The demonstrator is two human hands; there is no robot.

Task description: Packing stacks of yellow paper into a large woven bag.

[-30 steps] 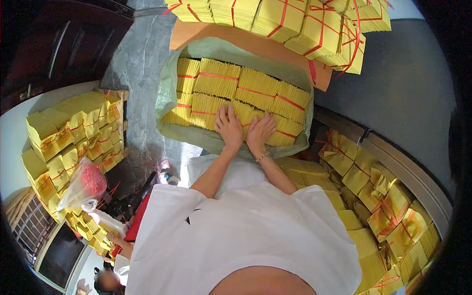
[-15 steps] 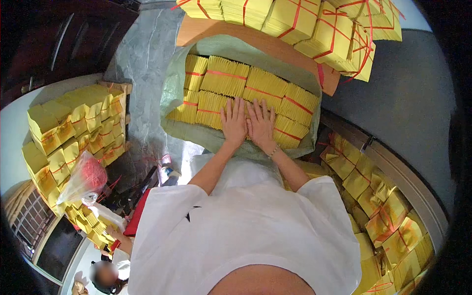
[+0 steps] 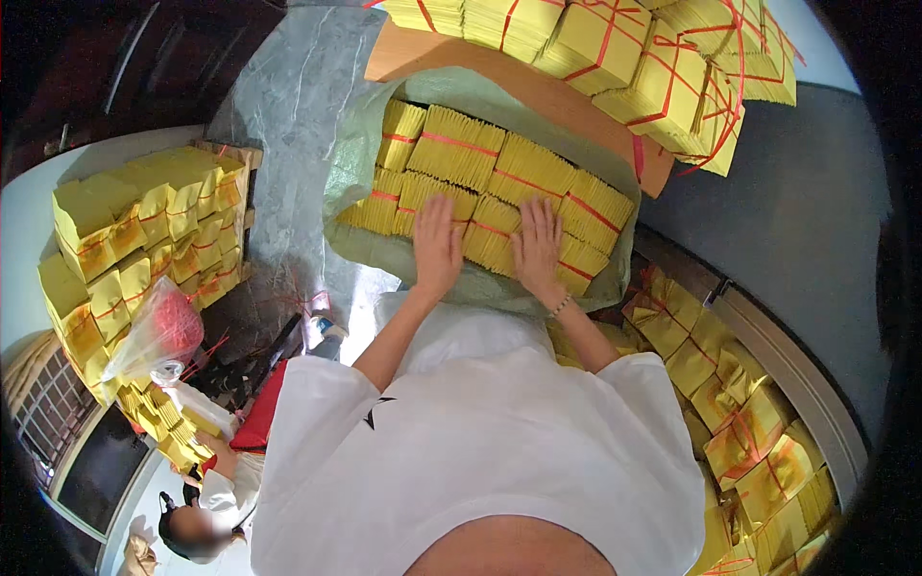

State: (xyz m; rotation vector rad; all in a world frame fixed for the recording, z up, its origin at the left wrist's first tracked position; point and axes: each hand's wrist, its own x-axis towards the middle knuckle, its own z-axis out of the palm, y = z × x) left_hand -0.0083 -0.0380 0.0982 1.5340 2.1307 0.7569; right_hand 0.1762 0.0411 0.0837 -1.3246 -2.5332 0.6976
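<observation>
Stacked yellow paper bundles tied with red string (image 3: pixel 144 230) at left, more bundles (image 3: pixel 624 58) on a wooden board (image 3: pixel 538 96) above, a clear bag of red string (image 3: pixel 158 331), and grey marble floor (image 3: pixel 288 86).

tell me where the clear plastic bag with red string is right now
In the head view, the clear plastic bag of red string sits on the person's left, resting against the stacked yellow paper bundles there, well away from the left hand on the green sack.

Yellow paper bundles (image 3: pixel 499 182) with red ties, pale green sack (image 3: pixel 499 96), white shirt (image 3: pixel 480 451), grey floor (image 3: pixel 288 96)
</observation>
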